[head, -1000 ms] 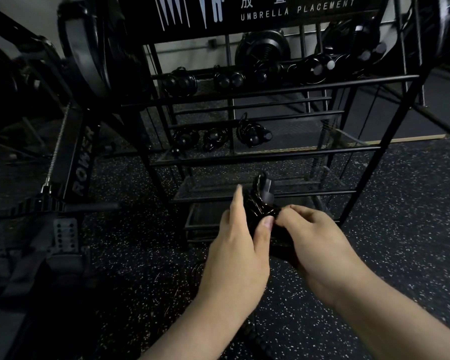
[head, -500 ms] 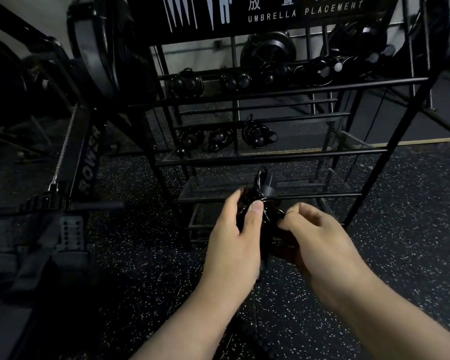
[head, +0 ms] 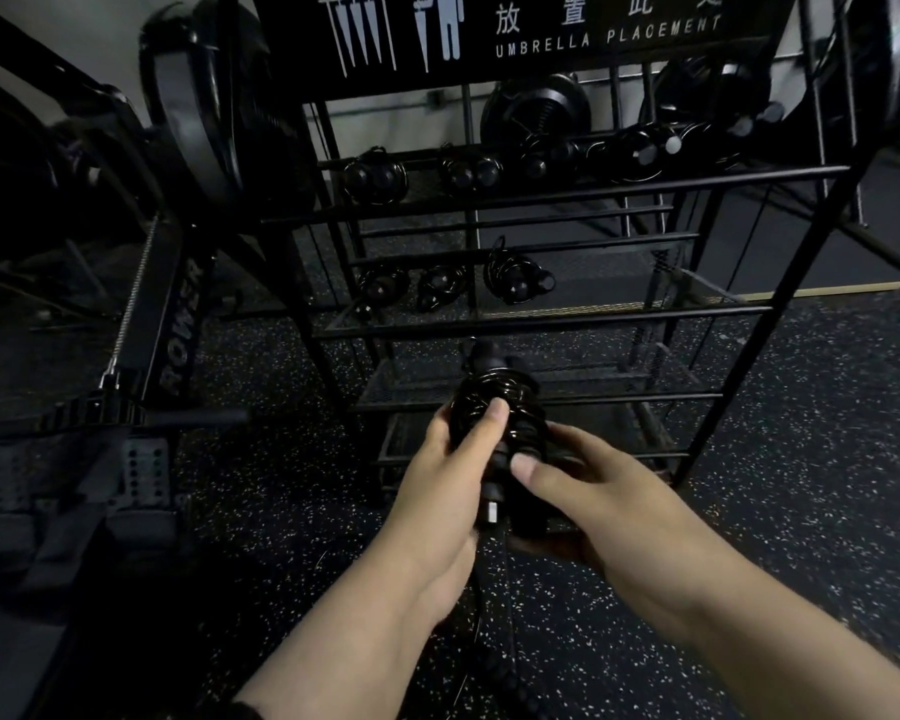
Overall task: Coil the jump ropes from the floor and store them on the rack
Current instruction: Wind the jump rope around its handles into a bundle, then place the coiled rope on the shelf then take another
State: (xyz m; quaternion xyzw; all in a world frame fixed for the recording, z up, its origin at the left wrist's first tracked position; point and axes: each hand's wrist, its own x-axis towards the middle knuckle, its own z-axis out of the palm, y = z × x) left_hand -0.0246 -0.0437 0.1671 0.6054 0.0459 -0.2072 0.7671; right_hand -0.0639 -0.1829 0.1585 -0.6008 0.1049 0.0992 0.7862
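Bottom centre: loose tail of rope (head: 494,662) drops from the hands toward the floor (head: 749,459), part beaded, part thin cable; can't tell where it ends. Just above, middle of the frame, both hands on one jump rope (head: 500,407): black handles bunched together, cable wound round them in several turns. Left hand (head: 453,480) grips the bundle from the left, thumb pressed over the wraps. Right hand (head: 588,491) holds the lower right side, thumb flat on the coils, fingers curled behind. A small pale handle end pokes out below the left palm.

Step, by my read: winding nearly finished, tail not yet taken up. Next move calls for wrapping or tucking the hanging tail so the coil stays tight, then reaching forward to a shelf.

Behind the hands: black wire rack (head: 541,317), lower mesh shelves directly past the bundle. Mid shelf holds three coiled ropes (head: 515,278) at left-centre, free space to their right. Upper shelf holds a row of more coiled ropes (head: 468,174). Top of the frame: sign (head: 604,39) reading "UMBRELLA PLACEMENT". Left side: rowing machine (head: 178,335), dark, partly blurred.
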